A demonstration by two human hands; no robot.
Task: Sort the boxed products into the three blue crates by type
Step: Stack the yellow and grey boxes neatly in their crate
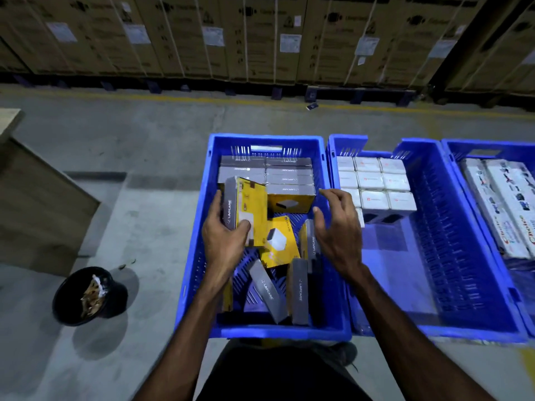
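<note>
The yellow-and-grey box (246,211) stands tilted over the far left part of the left crate (197,256), gripped by the left hand (224,238) with the thumb across its yellow face and the fingers wrapped behind its grey edge. The right hand (337,230) hovers just beside it over the crate, fingers spread and loosely bent, holding nothing. Beyond the box sits a neat row of matching boxes (289,175) against the far wall; below it, loose boxes (278,247) lie jumbled on the crate floor. The likeliest slip is the box catching on the finished row's edge as it goes in, knocking a neighbour askew, since it is held by one side only and at an angle. The middle crate (434,227) holds white boxes (376,183), and the right crate (521,151) long white cartons (503,204), so a misplacement there would mix types.
</note>
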